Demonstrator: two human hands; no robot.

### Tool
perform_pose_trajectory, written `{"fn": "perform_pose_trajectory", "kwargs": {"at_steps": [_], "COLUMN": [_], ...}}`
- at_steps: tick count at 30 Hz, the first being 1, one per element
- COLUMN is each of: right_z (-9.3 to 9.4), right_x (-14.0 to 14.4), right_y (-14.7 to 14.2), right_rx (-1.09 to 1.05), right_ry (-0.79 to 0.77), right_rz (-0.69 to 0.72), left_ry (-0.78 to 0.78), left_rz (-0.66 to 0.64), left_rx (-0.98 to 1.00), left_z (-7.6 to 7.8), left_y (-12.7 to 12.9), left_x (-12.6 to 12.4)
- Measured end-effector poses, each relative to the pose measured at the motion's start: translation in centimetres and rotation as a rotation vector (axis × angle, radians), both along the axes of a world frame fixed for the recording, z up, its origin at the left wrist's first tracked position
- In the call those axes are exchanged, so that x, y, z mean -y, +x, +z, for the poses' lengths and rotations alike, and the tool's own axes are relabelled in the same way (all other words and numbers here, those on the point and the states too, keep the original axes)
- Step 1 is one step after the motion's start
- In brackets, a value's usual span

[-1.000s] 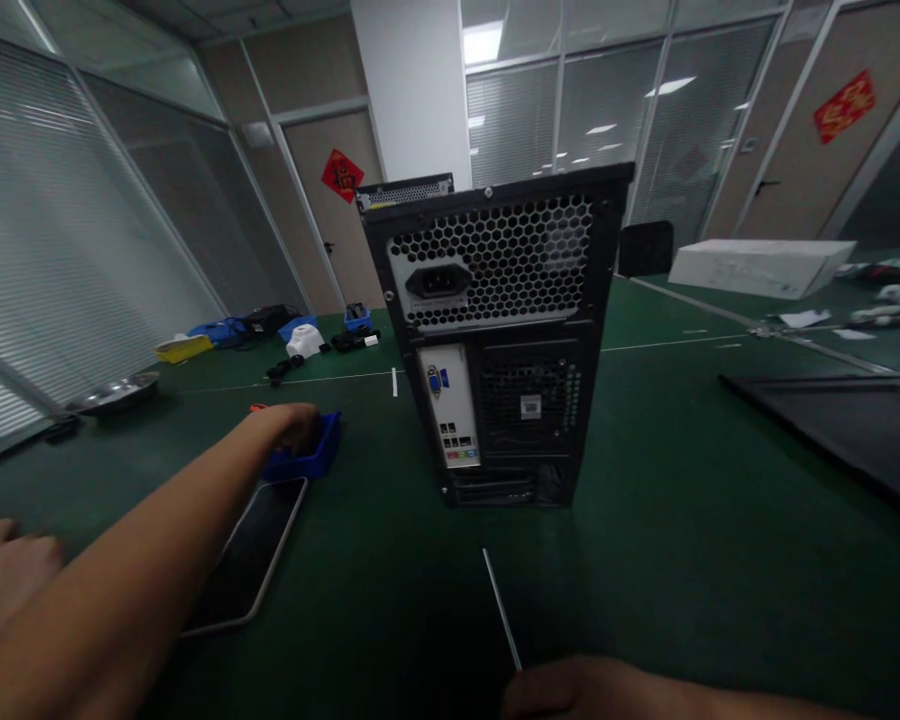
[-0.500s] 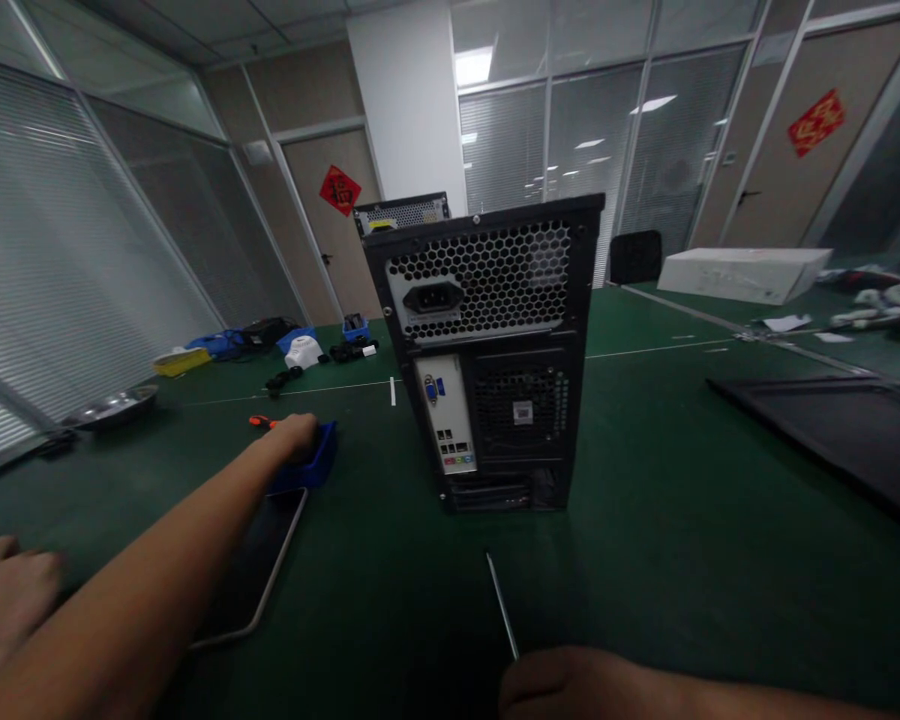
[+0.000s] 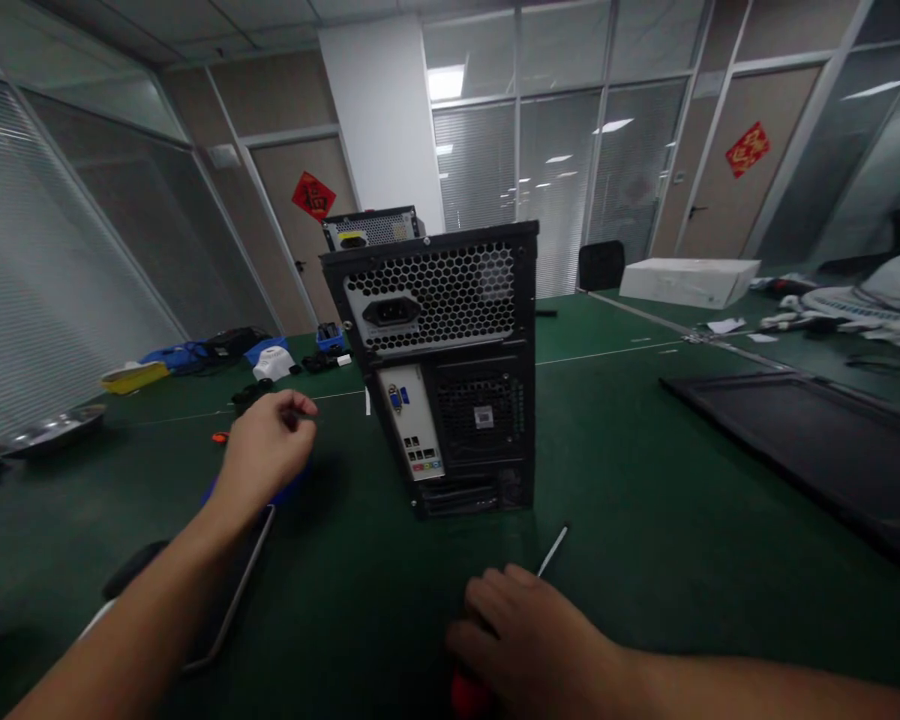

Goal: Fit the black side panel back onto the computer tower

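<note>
Because the computer tower (image 3: 457,355) stands upright with its back towards the wearer, its power socket (image 3: 391,312), vents and ports lie face-on and easy to reach. Taking the tower as the dial's centre, the right hand (image 3: 529,625) is near five o'clock, wrapped round a screwdriver (image 3: 554,547). The red handle (image 3: 468,694) sits within the fist and the shaft points towards one o'clock, its tip meeting no screw, so this hold seems to serve for keeping the tool ready.

Between eight and nine o'clock is the left hand (image 3: 270,440), fingers curled and thumb close to the forefinger; whether something small is pinched there, I cannot tell. Partly hidden below it, a blue tray (image 3: 294,488) is presumably placed for that arm's reach.

A flat dark panel (image 3: 802,430) lies on the worktop (image 3: 607,480) at three o'clock, apparently set wide to leave room around the tower.
</note>
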State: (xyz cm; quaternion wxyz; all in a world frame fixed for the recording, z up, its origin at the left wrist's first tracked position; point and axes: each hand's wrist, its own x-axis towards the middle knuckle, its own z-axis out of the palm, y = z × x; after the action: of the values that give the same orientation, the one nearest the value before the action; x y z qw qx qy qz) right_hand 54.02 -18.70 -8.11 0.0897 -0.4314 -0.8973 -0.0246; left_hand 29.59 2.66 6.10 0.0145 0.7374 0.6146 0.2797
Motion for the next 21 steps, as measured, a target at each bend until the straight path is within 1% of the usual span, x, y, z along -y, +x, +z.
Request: {"fn": "perform_pose_trajectory", "kwargs": {"at_steps": [2,3,5,6,7,8,10,11,13,14,15,16,17,19,21], "right_z": [1.4,1.9,2.4,2.4,2.4,2.4,2.8,3.1,4.1,4.7,5.2,5.6,5.8,5.8,5.1], "right_x": [0.4,0.5,0.6,0.6,0.5,0.5,0.5,0.6,1.2,1.7,2.3,3.0,3.9,6.4,9.3], "right_y": [0.1,0.1,0.1,0.0,0.0,0.1,0.5,0.9,2.5,3.8,5.4,7.4,9.6,14.7,19.9], "right_rx": [0.023,0.001,-0.063,-0.089,-0.106,-0.119,-0.139,-0.16,-0.198,-0.225,-0.208,-0.209,-0.201,-0.149,-0.065], "right_ry": [-0.145,-0.17,-0.145,-0.118,-0.093,-0.074,-0.047,-0.018,0.114,0.25,0.41,0.474,0.496,0.503,0.449], "right_rz": [-0.133,-0.166,-0.198,-0.194,-0.186,-0.179,-0.168,-0.158,-0.174,-0.198,-0.292,-0.416,-0.544,-0.844,-1.108], "left_ry": [0.12,0.166,0.233,0.273,0.283,0.294,0.327,0.338,0.331,0.323,0.314,0.303,0.288,0.232,0.152], "left_rz": [-0.046,-0.092,-0.213,-0.315,-0.403,-0.462,-0.59,-0.642,-0.767,-0.817,-0.866,-0.912,-0.958,-1.054,-1.119], "left_rx": [0.127,0.18,0.292,0.451,0.557,0.612,0.59,0.58,0.525,0.503,0.482,0.464,0.447,0.4,0.335], "left_z": [-1.2,-2.1,-4.3,-5.6,-6.9,-8.2,-10.4,-11.2,-12.2,-12.5,-12.6,-12.6,-12.6,-12.7,-12.8], "left_y": [1.6,2.4,4.2,5.1,6.0,6.8,8.0,8.4,8.8,8.8,8.8,8.9,8.9,9.1,9.4], "left_x": [3.5,5.1,7.8,8.9,9.8,10.4,11.3,11.6,12.1,12.3,12.6,12.8,13.0,13.4,13.5]}}
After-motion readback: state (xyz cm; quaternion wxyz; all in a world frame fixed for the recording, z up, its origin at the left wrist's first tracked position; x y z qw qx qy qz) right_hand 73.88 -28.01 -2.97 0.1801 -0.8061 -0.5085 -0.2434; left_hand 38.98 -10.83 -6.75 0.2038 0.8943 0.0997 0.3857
